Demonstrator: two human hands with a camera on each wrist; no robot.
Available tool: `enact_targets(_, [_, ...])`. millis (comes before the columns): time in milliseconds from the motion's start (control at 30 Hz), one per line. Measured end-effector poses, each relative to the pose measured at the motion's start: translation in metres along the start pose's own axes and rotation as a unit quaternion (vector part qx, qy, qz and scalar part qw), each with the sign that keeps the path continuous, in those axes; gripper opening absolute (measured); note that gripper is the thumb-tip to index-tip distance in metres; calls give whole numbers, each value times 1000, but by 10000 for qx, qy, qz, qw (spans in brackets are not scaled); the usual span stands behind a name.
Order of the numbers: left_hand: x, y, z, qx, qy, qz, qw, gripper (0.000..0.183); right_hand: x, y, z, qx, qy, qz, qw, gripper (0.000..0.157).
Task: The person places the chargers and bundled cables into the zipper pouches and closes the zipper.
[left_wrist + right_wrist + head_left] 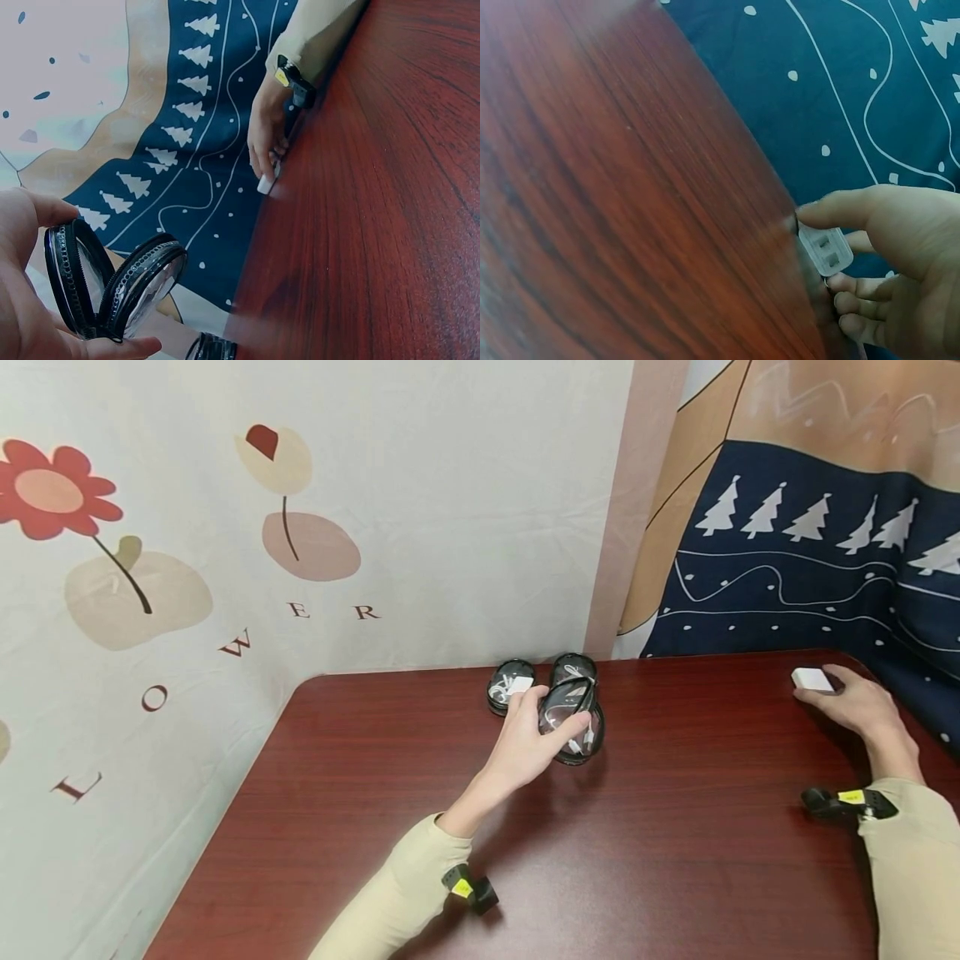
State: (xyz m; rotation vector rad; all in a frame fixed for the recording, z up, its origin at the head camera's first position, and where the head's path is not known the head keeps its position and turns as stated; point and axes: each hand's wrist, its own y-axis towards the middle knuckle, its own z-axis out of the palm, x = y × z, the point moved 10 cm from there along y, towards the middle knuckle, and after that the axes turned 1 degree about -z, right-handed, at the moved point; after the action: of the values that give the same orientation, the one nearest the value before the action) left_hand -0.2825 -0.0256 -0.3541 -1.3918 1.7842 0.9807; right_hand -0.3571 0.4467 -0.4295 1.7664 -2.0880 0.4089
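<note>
My left hand [525,741] holds a round, clear case with black zipper trim [587,745] above the back of the table. In the left wrist view the zip case [139,281] is spread like a clamshell, its two halves apart, thumb and fingers around it. White cable shows through its clear sides in the head view. At the far right, my right hand [862,700] pinches a white USB charger block [812,680] between thumb and fingers, close over the table edge. The right wrist view shows two ports on the charger's [826,251] end face.
Two more round black-trimmed cases stand at the table's back edge: one on the left [501,689], one behind the held case [573,663]. The dark red table [690,827] meets a printed pale curtain [450,527] and a navy one with trees [795,585].
</note>
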Motion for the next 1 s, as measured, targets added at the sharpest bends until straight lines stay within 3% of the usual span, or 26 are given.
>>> enact_targets(400, [1,0,2,34,2,-4,10000,71,0,-1,6,276,183,-73,9994,81])
enact_targets(667, [1,0,2,34,14,6,10000,71,-6,-1,3,33,301,307,9991,84])
enact_targets(1000, [0,0,1,3,-40,34,10000,72,-1,-3,-7,-254,638,308,9972,85])
